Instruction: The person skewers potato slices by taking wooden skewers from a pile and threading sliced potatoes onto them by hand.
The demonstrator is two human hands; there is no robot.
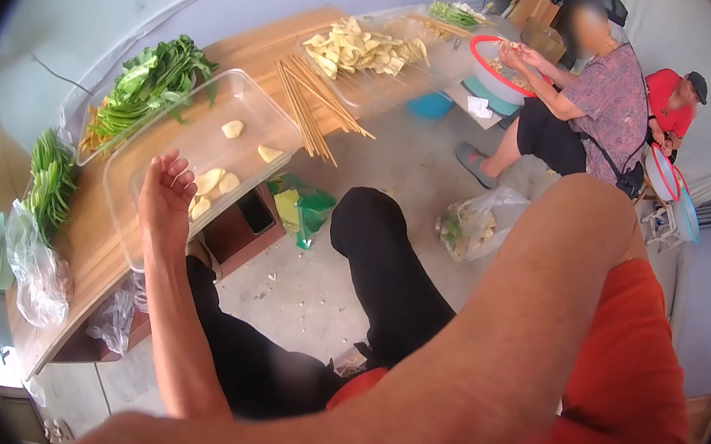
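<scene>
My left hand [168, 195] is over the near edge of a clear plastic tray [252, 89], palm up and fingers loosely curled. I see nothing in it. Right beside its fingers lie several pale yellow slices [217, 180], which look like potato. Two more pieces sit farther up in the tray. My right arm crosses the view, bent at a raised elbow, and its hand is out of view. Thin wooden skewers [307, 110] rest across the tray's far corner. Beyond them is a heap of pale slices [363, 50].
Leafy greens [156, 78] and a green bundle [49, 184] with a plastic bag [34, 271] line the wooden table [257, 46]. A phone [254, 212] lies below its edge. Bags [481, 224] stand on the floor. A co-worker [605, 102] handles something over a red-rimmed basin [501, 85]; another person sits behind.
</scene>
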